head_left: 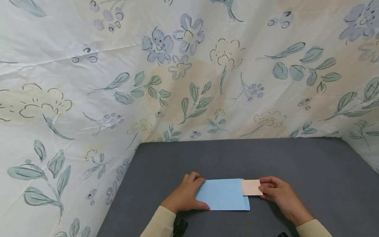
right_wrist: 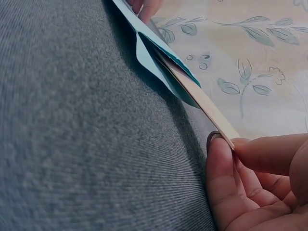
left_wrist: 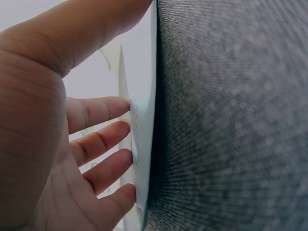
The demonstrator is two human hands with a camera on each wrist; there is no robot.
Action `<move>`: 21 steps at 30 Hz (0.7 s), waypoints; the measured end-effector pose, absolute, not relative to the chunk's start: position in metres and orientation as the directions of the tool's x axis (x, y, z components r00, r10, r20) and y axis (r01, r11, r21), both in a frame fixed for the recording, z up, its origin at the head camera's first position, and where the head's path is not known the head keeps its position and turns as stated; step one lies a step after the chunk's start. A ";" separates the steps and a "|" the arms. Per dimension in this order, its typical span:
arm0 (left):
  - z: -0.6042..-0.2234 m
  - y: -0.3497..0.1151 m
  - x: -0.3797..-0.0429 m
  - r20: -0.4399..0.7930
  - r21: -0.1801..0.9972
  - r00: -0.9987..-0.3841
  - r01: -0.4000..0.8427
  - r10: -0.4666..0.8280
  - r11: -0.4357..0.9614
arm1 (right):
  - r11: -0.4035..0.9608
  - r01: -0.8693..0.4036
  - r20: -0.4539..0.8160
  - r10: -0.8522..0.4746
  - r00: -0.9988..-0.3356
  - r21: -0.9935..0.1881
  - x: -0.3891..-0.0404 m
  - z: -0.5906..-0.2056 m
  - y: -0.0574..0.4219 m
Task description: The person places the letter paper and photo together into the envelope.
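A light blue envelope (head_left: 222,195) lies on the dark grey table, its mouth facing right. At its left end my left hand (head_left: 188,194) presses it, thumb near the lower edge and index fingertip at the upper edge. The left wrist view shows the spread fingers (left_wrist: 108,171) fairly straight, with their tips on the envelope. My right hand (head_left: 278,192) pinches the outer end of a pale peach card (head_left: 251,187) between thumb and fingers. The card's other end is inside the envelope and hidden; in the right wrist view the envelope's mouth (right_wrist: 159,67) gapes around it.
The grey table surface (head_left: 183,159) stretches beyond and to both sides of the hands. Floral fabric (head_left: 192,82) hangs behind the table and along its left and right sides. Beside the left sleeve is a black object (head_left: 180,227).
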State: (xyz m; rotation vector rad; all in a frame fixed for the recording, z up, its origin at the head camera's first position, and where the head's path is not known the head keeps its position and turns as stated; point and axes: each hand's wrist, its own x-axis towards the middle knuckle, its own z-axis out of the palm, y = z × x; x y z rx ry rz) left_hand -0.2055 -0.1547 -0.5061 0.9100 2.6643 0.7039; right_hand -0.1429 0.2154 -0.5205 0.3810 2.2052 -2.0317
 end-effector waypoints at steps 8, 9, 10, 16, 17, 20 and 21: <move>-0.508 -0.154 -0.206 -0.073 0.504 -0.784 0.504 0.616 0.701 | 0.065 0.255 -0.248 0.101 -0.964 -0.965 -0.145 -0.525 0.215; -0.508 -0.153 -0.206 -0.074 0.505 -0.786 0.501 0.614 0.702 | 0.063 0.255 -0.248 0.101 -0.964 -0.965 -0.147 -0.525 0.216; -0.508 -0.152 -0.207 -0.075 0.507 -0.787 0.499 0.612 0.703 | 0.063 0.256 -0.249 0.101 -0.963 -0.965 -0.148 -0.525 0.216; -0.508 -0.149 -0.208 -0.073 0.521 -0.791 0.489 0.607 0.700 | 0.062 0.278 -0.271 0.100 -0.957 -0.959 -0.155 -0.526 0.218; -0.508 -0.148 -0.209 -0.073 0.523 -0.792 0.488 0.607 0.699 | 0.065 0.280 -0.273 0.098 -0.957 -0.958 -0.156 -0.525 0.218; -0.509 -0.146 -0.210 -0.074 0.525 -0.795 0.482 0.602 0.701 | 0.070 0.284 -0.277 0.097 -0.956 -0.956 -0.159 -0.523 0.218; -0.509 -0.145 -0.210 -0.073 0.525 -0.796 0.481 0.600 0.702 | 0.075 0.283 -0.275 0.093 -0.957 -0.956 -0.159 -0.523 0.218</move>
